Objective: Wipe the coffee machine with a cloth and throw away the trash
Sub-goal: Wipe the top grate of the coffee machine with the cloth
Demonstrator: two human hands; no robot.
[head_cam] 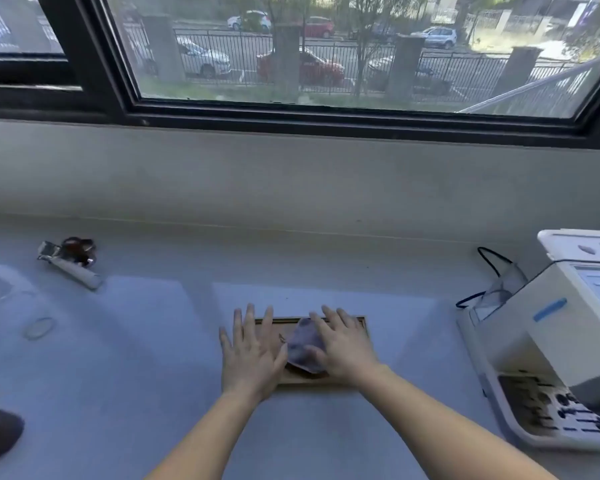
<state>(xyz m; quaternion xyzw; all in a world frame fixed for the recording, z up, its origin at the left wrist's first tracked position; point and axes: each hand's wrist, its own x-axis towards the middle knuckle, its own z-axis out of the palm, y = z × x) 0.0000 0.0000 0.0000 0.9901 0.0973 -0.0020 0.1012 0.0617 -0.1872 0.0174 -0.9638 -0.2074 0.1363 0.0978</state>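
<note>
Cloth (305,344): one, bluish-grey, crumpled, lying on a shallow wooden tray (326,382) at the middle of the counter (118,358). It looks soft, light and limp; you can judge it will bunch and fold under any pull, so gather it in a full pinch at its raised middle instead of dragging an edge. Nothing about it seems fragile or slippery.

Right hand (343,344): one, fingers spread over the cloth's right side with the thumb tucked against its near edge; this grip is closing on the cloth, not yet clamped.

Left hand (253,351): one, flat and open, fingers apart, pressing the tray's left end; its thumb just touches the cloth.

Coffee machine (548,344): one, white, at the right edge of the counter, well apart from the cloth. Its drip grate (548,415) at the front shows dark spots. You should expect a heavy, rigid body that stays put under wiping.

Handled tool (71,263): one, far left, beside something dark.

Trash: you cannot tell from here which item counts.

Window (326,57): one, behind.
</note>
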